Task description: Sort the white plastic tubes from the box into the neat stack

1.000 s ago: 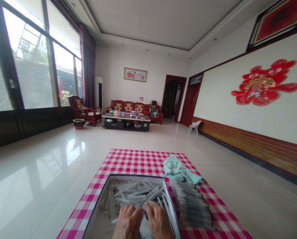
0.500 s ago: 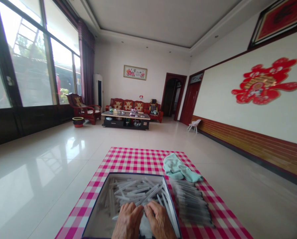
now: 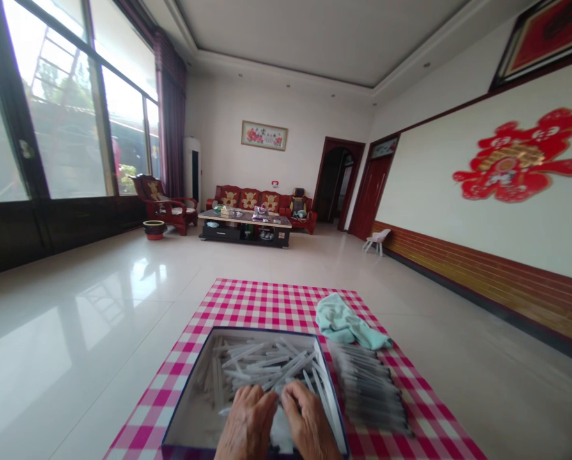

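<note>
- The left hand [image 3: 246, 425] and right hand [image 3: 310, 425] are resting side by side, close together, over the sticks; I cannot tell whether they are gripping anything.
- Clear plastic sticks [image 3: 266, 361] are lying jumbled in an open box [image 3: 261, 330], with white fluff [image 3: 278, 431] between the hands.
- A blurred row of sticks [image 3: 367, 390] is lying just beside the box, near a green towel [image 3: 346, 326].
- A pink checked cloth [image 3: 247, 300] is lying underneath on the tiled floor [image 3: 98, 332].
</note>
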Tool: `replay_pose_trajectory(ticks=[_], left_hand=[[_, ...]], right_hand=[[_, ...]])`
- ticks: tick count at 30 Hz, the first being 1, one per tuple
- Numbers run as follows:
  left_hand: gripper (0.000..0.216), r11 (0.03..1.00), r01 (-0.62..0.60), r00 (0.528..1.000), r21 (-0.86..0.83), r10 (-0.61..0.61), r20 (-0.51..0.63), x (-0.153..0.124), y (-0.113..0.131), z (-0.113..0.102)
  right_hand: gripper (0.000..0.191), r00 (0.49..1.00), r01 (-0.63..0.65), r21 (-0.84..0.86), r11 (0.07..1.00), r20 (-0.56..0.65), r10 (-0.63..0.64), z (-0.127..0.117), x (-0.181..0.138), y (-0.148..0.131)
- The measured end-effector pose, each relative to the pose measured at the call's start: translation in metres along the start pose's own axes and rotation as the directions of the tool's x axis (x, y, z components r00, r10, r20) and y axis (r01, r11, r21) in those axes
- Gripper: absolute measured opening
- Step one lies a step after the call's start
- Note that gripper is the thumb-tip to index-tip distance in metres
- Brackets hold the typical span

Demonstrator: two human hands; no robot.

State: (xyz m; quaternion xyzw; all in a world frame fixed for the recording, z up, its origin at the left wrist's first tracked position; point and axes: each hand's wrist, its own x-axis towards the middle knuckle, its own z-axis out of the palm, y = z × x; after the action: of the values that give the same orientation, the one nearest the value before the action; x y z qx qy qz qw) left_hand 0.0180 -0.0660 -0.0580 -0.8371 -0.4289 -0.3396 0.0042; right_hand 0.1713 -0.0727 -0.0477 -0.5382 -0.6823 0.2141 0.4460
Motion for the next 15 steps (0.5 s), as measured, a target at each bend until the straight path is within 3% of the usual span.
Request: replay_pose_trajectory(ticks=[5, 11, 15], left_hand=[[0.019, 1.0, 0.018, 1.0, 0.002, -0.018, 0.02, 0.002, 0.002, -0.002], [0.021, 0.999, 0.034, 0.999, -0.032, -0.033, 0.034, 0.0, 0.0, 0.0], [0.019, 0.999, 0.036, 0.999, -0.037, -0.035, 0.021, -0.001, -0.002, 0.002]], right_hand=[[0.031, 0.999, -0.031, -0.048, 0.998, -0.013, 0.03, 0.004, 0.002, 0.006], [0.014, 0.998, 0.005, -0.003, 1.0, 0.063, -0.005, -0.004, -0.001, -0.005], [0.016, 0.998, 0.008, -0.041, 0.999, 0.064, -0.005, -0.004, -0.002, -0.004]])
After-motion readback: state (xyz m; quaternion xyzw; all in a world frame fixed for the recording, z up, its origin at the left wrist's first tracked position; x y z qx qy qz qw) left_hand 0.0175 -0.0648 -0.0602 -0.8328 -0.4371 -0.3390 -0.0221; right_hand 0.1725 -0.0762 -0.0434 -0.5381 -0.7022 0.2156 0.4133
